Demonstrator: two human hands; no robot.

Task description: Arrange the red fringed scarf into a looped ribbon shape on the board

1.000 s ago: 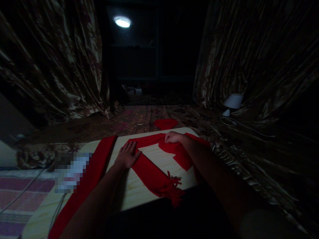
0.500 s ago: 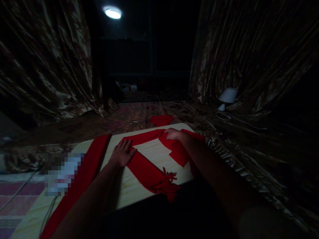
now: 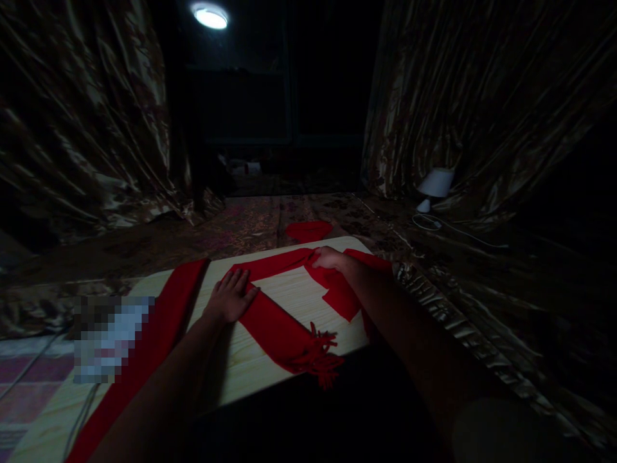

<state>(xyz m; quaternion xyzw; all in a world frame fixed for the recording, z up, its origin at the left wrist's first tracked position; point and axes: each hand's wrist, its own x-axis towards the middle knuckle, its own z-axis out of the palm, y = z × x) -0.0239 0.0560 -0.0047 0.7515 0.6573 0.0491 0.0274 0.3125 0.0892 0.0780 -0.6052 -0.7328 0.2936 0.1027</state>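
Note:
A red scarf (image 3: pixel 277 328) with a fringed end lies bent across a light wood-grain table (image 3: pixel 284 289). My left hand (image 3: pixel 230 297) rests flat on the scarf's bend, palm down and fingers stretched. At the far side, my right hand (image 3: pixel 330 258) is closed on the red scarf fabric, its fingertips partly tucked into the folds. Crumpled red cloth spreads beneath and beside the right forearm; whether it is all one piece, I cannot tell. The fringe hangs toward the table's near edge.
A long folded red cloth (image 3: pixel 164 321) runs along the table's left side, near a blurred-out flat item (image 3: pixel 108 341). Another red piece (image 3: pixel 308 230) lies beyond the far edge. A small white lamp (image 3: pixel 436 183) with a cord stands at right, before patterned curtains (image 3: pixel 409 96).
The whole view has shifted slightly to the left. Both hands keep their places on the red scarf, and the cloth looks almost the same.

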